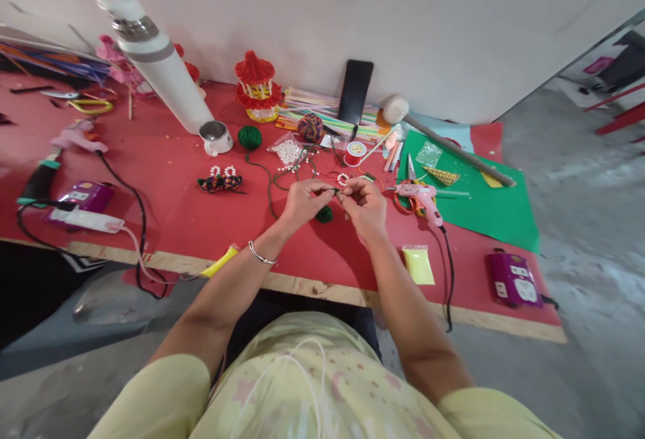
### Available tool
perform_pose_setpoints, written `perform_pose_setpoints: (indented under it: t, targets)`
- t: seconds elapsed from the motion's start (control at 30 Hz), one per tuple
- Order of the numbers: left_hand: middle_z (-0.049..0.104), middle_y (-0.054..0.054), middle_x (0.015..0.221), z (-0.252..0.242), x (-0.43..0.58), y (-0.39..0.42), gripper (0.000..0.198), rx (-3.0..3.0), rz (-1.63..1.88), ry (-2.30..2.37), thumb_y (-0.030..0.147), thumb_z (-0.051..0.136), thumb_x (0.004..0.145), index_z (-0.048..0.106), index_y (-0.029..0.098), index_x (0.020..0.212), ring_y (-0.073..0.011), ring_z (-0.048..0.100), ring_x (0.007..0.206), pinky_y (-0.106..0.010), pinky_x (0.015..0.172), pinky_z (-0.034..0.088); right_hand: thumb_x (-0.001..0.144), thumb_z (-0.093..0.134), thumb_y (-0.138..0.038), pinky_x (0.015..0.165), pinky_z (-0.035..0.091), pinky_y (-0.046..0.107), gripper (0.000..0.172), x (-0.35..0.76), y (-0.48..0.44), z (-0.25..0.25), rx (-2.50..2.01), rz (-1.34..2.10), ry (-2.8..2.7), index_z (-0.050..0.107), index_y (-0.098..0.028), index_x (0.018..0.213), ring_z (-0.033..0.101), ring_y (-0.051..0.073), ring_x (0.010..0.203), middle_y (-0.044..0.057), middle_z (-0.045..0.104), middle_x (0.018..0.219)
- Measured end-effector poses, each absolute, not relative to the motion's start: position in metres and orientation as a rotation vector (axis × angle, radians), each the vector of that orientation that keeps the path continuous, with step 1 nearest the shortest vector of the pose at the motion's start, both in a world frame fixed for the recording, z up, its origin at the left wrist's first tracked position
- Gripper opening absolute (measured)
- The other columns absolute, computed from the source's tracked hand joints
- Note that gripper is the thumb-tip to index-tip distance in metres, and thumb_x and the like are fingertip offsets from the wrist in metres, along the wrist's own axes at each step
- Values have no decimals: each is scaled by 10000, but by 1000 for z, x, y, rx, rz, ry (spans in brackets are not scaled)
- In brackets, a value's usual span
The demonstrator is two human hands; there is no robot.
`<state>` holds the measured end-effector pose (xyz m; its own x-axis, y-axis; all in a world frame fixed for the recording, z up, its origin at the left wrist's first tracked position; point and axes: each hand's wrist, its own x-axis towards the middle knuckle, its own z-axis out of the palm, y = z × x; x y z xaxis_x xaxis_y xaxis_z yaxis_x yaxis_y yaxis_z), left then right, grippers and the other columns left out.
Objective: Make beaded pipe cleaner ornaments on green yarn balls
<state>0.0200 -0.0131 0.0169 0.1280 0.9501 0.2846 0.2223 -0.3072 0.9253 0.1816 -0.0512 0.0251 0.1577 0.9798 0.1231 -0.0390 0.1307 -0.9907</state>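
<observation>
Head cam, L hand (310, 200) & R hand (363, 205) pinched closed on dk grn yarn (336, 191), bead loop (342, 179) nr.

Left-hand grip (304, 201) and right-hand grip (367, 209) nearly meet over red surface (176, 224), fingertips pinched on a small dark green piece (336, 191). Pearl loop (342, 179) right at the fingertips; can't tell if attached. Small green ball (324, 214) just below left-hand grip. Pink glue gun (422, 198) right of right-hand grip, by orange-handled scissors (420, 208). White bottle (164, 69) upright behind cup (216, 138), far left. Phone (355, 93) leans on wall (302, 15).
</observation>
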Motion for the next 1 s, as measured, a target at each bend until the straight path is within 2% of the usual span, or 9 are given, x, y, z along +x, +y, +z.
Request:
perform_pose_setpoints:
  t: [0.17, 0.27, 0.37, 0.5, 0.57, 0.67, 0.83, 1.0]
  targets:
    - [679, -5, 653, 16, 15, -4, 187, 1360, 1324, 1245, 306, 690, 803, 773, 161, 720, -116, 583, 626, -226, 611, 449, 776, 821, -348, 414, 463, 195, 363, 181, -54, 26, -1075, 1104, -1170, 675, -248, 1093, 575, 99, 625, -18, 626, 888]
    - [635, 11, 615, 20, 15, -4, 199, 1214, 1306, 1198, 339, 720, 780, 768, 156, 721, -95, 536, 568, -209, 550, 417, 792, 788, -322, 518, 550, 228, 356, 182, -51, 20, -1169, 998, -1251, 694, -240, 1126, 658, 154, 776, 8, 665, 908]
    - [609, 19, 587, 23, 17, -7, 195, 1171, 1275, 1176, 342, 727, 775, 777, 156, 746, -83, 506, 528, -198, 513, 394, 867, 694, -314, 639, 584, 271, 323, 184, -50, 16, -1249, 819, -1382, 705, -227, 1178, 702, 193, 912, 53, 730, 993]
    - [659, 4, 638, 19, 19, -7, 233, 1222, 1237, 1141, 375, 738, 787, 801, 158, 843, -93, 528, 518, -206, 500, 409, 945, 639, -376, 701, 565, 300, 251, 183, -54, 22, -1310, 581, -1530, 754, -212, 1097, 705, 180, 808, 69, 778, 980]
    - [711, -15, 714, 14, 19, -6, 244, 1316, 1230, 1140, 377, 731, 807, 807, 161, 890, -107, 569, 556, -218, 529, 439, 966, 630, -403, 730, 561, 307, 254, 182, -56, 26, -1310, 515, -1571, 778, -210, 1040, 709, 180, 792, 67, 793, 963]
    - [764, -43, 830, 10, 19, -6, 204, 1560, 1276, 1141, 335, 704, 847, 810, 175, 915, -133, 639, 678, -237, 628, 486, 985, 610, -429, 748, 565, 311, 291, 182, -58, 27, -1333, 508, -1574, 791, -215, 1064, 726, 187, 790, 59, 810, 960]
    - [773, -66, 907, 14, 20, -13, 186, 1918, 1286, 1119, 269, 631, 916, 802, 199, 944, -163, 684, 837, -266, 763, 513, 977, 619, -437, 745, 560, 308, 300, 183, -56, 25, -1345, 562, -1556, 796, -214, 1072, 724, 188, 768, 48, 812, 931]
    - [765, -71, 915, 19, 20, -18, 179, 2002, 1236, 1096, 251, 621, 918, 795, 212, 918, -173, 682, 852, -275, 774, 502, 949, 618, -403, 666, 523, 286, 264, 183, -55, 25, -1369, 579, -1531, 785, -204, 995, 678, 172, 711, 43, 788, 865]
